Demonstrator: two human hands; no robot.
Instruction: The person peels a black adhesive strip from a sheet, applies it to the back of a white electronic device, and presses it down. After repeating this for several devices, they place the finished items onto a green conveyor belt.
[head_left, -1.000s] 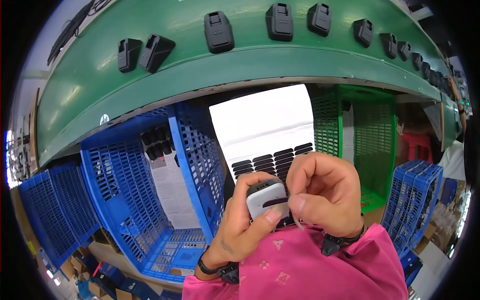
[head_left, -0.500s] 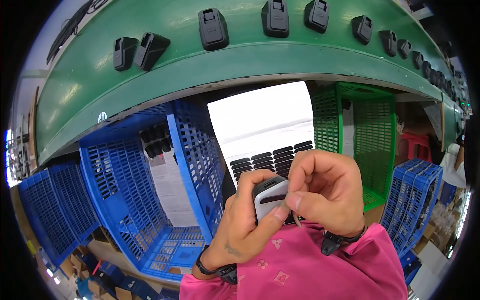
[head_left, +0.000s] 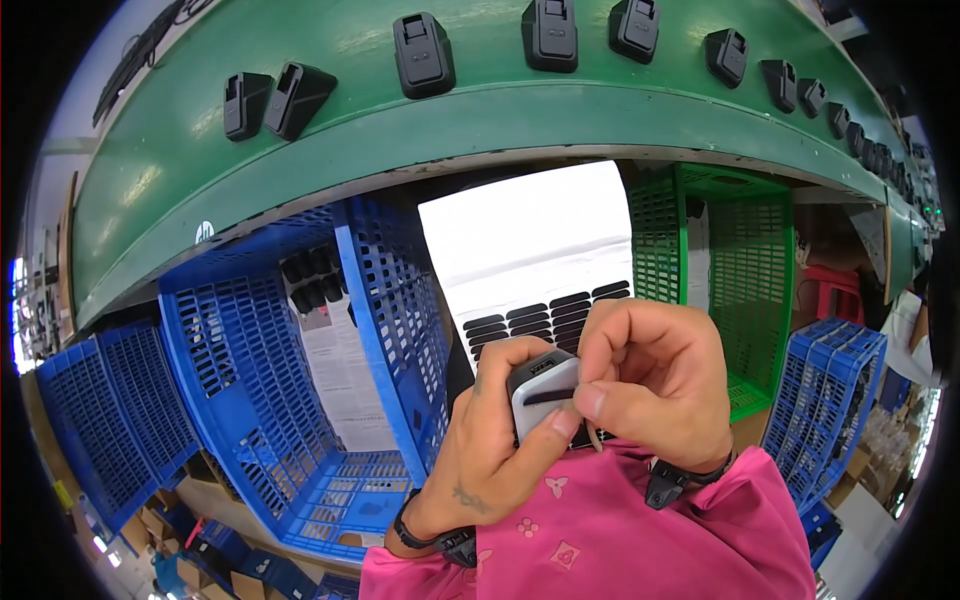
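My left hand (head_left: pixel 487 440) is wrapped round a small grey-and-black device housing (head_left: pixel 546 378), its thumb along the near side. A slot shows in the device's dark end. Across the grey face lies a dark oblong sticker (head_left: pixel 546 397). At that sticker's right end my right hand (head_left: pixel 665 385) is closed in a pinch, thumb against forefinger; the fingertips hide the exact contact. Just beyond my hands is a white sheet (head_left: pixel 530 225) carrying rows of black oblong stickers (head_left: pixel 528 320), its near part covered by my hands.
Left of the sheet stands a blue crate (head_left: pixel 395 400) with black parts (head_left: pixel 315 278) inside. A green crate (head_left: pixel 735 250) is to the right, with another blue crate (head_left: pixel 825 400) beyond. Several black dock-shaped units (head_left: pixel 424 58) stand along the green bench (head_left: pixel 480 118).
Both hands keep the same grip, the right still pinching at the sticker's end. The view has shifted very slightly; nothing else visibly differs.
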